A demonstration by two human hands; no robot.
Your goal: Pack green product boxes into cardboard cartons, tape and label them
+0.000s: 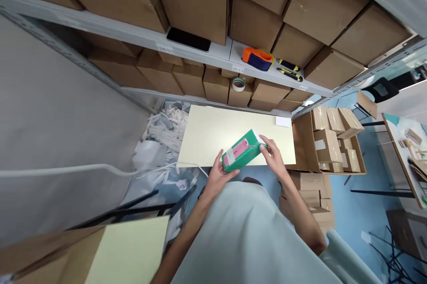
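Green box [246,155], one, printed with a pink picture [239,149]; location: held up and tilted in front of you, over the near edge of the pale tabletop [207,130]; left grip: your left hand [218,177] closed round its lower left end; right grip: your right hand [274,158], thumb and fingers closed on the opposite end, beside a white patch [256,135]; label, flap or end face, you cannot tell which. Progress, as judged: pick-up done, box in hand; handling under way rather than finished, since both your hands are on it and it is not yet set down; end open or fastened, too small to tell; contents, unseen.

Nearby: white block [283,122], near the tabletop's far right corner; small brown cartons [328,146], taped, in a large open carton [303,144] just beside the tabletop; tape roll [234,84] and yellow-and-black cutters [290,74] at the shelving [213,55], neither in your hands.
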